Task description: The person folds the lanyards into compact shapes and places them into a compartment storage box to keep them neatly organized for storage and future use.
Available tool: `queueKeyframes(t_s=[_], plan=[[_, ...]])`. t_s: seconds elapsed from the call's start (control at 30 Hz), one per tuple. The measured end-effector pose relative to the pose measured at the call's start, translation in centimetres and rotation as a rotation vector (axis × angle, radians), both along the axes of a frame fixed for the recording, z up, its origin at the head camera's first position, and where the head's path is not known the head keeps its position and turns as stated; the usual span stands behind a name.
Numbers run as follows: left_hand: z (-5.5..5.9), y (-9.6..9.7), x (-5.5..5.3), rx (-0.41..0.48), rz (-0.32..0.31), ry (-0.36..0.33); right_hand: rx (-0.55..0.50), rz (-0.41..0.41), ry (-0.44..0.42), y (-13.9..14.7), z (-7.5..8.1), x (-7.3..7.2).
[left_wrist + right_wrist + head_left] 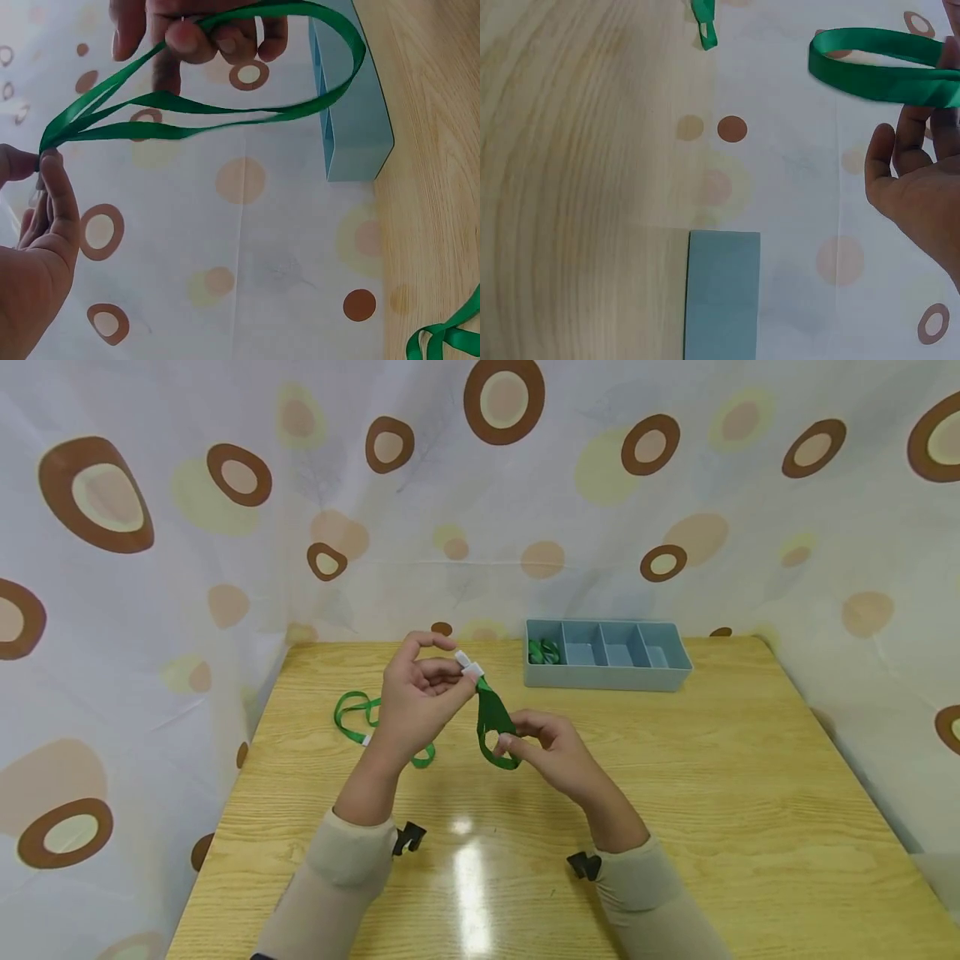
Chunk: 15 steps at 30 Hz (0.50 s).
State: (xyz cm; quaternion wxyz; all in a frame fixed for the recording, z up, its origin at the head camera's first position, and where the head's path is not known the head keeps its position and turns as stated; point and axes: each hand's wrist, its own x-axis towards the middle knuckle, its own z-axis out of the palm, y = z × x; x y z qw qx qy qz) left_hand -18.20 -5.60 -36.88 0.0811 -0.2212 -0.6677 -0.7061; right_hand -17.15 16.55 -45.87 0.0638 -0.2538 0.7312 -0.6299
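Observation:
A folded green lanyard (492, 712) with a white plastic clip (471, 667) hangs between both hands above the table. The left hand (420, 697) pinches it by the clip end, with the index finger raised. At the lower looped end, the right hand (555, 756) holds the ribbon between thumb and fingers. In the left wrist view the lanyard's strands (172, 132) stretch from the pinched end to a wide loop; the right wrist view shows the loop (877, 84) by the right thumb. Left of the hands, a second green lanyard (351, 734) lies on the table, partly hidden by the left hand.
A blue-grey box (600, 677) with several compartments stands at the back of the wooden table (750, 793). Its leftmost compartment contains green lanyard material (543, 652). A patterned curtain (480, 593) hangs behind and around the table. Black buckles (408, 837) sit near both sleeve cuffs.

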Motion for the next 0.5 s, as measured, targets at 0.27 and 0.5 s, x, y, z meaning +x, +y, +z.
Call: queueKeyframes(t_s=[0.27, 0.5], plan=[[-1.0, -1.2, -1.4, 0.146, 0.103, 0.086, -0.074, -0.054, -0.081, 1.0, -0.7, 0.1], [-0.8, -2.1, -1.5, 0.216, 0.167, 0.078, -0.091, -0.224, -0.100, 2.0, -1.1, 0.4]])
